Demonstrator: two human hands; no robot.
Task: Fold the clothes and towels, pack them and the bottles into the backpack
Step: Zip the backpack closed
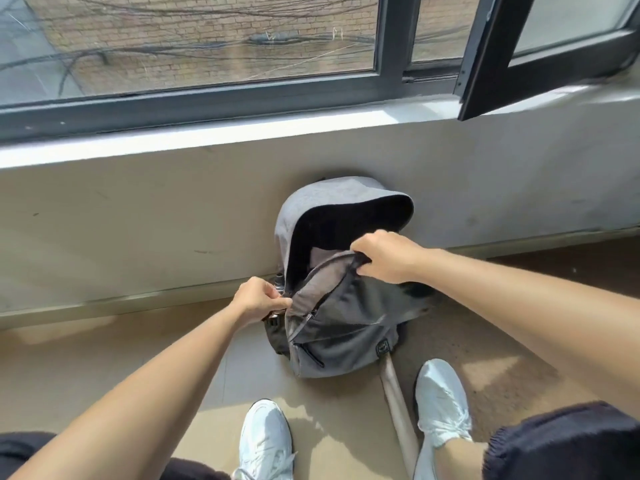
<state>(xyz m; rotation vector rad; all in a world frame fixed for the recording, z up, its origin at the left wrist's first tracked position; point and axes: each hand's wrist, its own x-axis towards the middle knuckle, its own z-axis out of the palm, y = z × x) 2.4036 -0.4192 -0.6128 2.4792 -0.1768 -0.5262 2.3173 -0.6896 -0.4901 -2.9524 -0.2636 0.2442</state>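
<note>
A grey backpack (346, 334) stands on the floor, leaning against the wall under the window, with its main flap open and dark inside. My left hand (258, 299) pinches the left edge of the front panel near the zipper. My right hand (384, 254) grips the top rim of the front panel, fingers curled over it. Some grey cloth (320, 254) shows inside the opening. A dark bottle top (278, 281) sticks out of the left side pocket, partly hidden by my left hand.
My two white shoes (265, 441) (441, 400) stand on the tiled floor just in front of the backpack. A pale strap or pole (398, 407) lies between them. The wall (138, 220) and windowsill (207, 136) are right behind the backpack; an open window sash (491, 60) juts in at upper right.
</note>
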